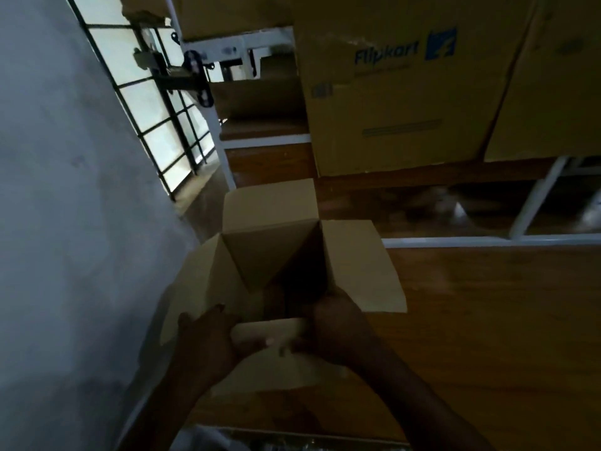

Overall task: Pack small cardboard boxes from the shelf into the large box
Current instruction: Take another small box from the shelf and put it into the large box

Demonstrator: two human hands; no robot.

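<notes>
The large cardboard box stands open in the middle of the head view, its flaps spread outward and its inside dark. At its near rim a small cardboard box is held between both hands. My left hand grips the small box's left end and my right hand its right end, with both thumbs lying across the front. In the dim light the small box's lower part blends with the large box's near flap.
A white metal shelf frame with brown wooden boards runs along the right. On it sit a large Flipkart carton and another carton beside it. A grey wall and a barred window close off the left.
</notes>
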